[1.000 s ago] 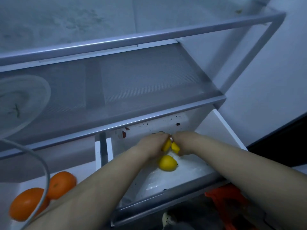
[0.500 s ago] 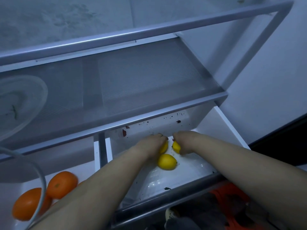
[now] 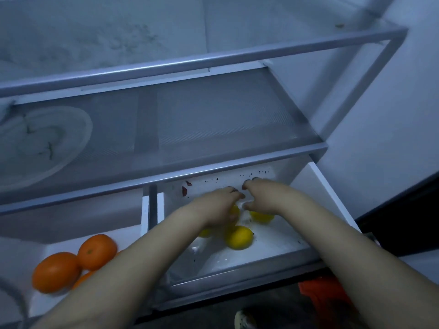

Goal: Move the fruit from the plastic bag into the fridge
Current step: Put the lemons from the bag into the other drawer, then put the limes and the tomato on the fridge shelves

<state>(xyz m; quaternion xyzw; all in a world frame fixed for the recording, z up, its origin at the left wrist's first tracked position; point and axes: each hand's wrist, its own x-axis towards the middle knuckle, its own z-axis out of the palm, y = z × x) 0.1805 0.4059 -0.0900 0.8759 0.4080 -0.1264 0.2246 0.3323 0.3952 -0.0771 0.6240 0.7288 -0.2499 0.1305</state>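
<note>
Both my hands reach into the white right-hand fridge drawer (image 3: 332, 186). My left hand (image 3: 218, 205) hovers with loosely bent fingers over a blurred lemon (image 3: 234, 211) just under its palm. My right hand (image 3: 263, 195) has its fingers spread, and a lemon (image 3: 261, 216) lies on the drawer floor below it. Another lemon (image 3: 238, 237) rests nearer me, and a yellow bit (image 3: 204, 233) shows under my left wrist. The orange-red plastic bag (image 3: 320, 295) sits on the floor at the lower right.
Oranges (image 3: 55, 271) lie in the left drawer. A glass shelf (image 3: 213, 129) hangs just above the drawers, with a pale plate (image 3: 47, 143) on its left. The fridge's right wall (image 3: 380, 115) stands close to the drawer.
My hands have moved apart and opened. The lemon from my right hand now lies on the drawer floor; the one by my left hand has dropped below the palm.
</note>
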